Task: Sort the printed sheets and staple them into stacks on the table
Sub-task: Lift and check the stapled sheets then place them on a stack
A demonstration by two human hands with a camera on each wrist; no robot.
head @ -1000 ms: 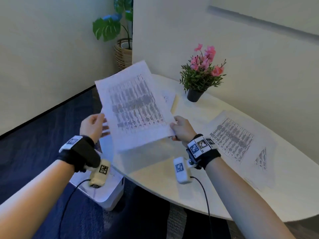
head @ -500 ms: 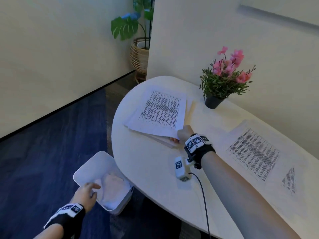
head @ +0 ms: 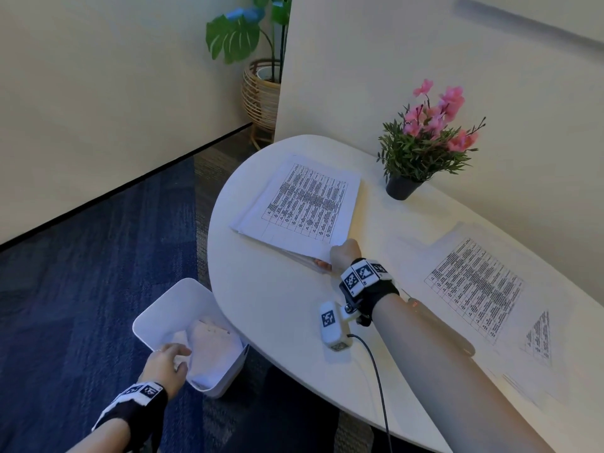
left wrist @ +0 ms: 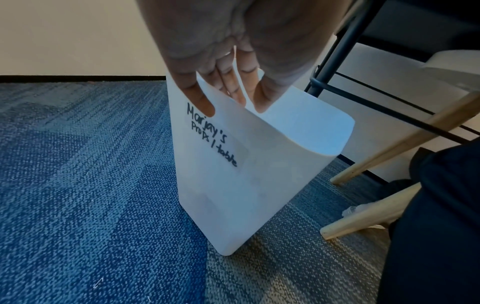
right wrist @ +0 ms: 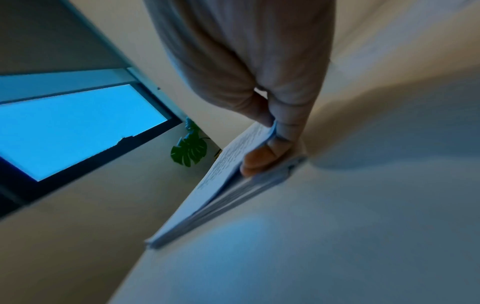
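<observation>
Right hand (head: pixel 344 255) pinches corner of paper stack (head: pixel 300 204) on table (head: pixel 277 305). Left hand (head: pixel 166 362), fingers loosely spread, reaches into bin (head: pixel 157 312) on floor. Risk: one-handed corner pinch fans sheets, skews stack; stapler not visible.

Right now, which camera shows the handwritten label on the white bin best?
The left wrist view: the label faces it on the white bin. The head view shows only the bin's open top; the right wrist view shows neither.
</observation>
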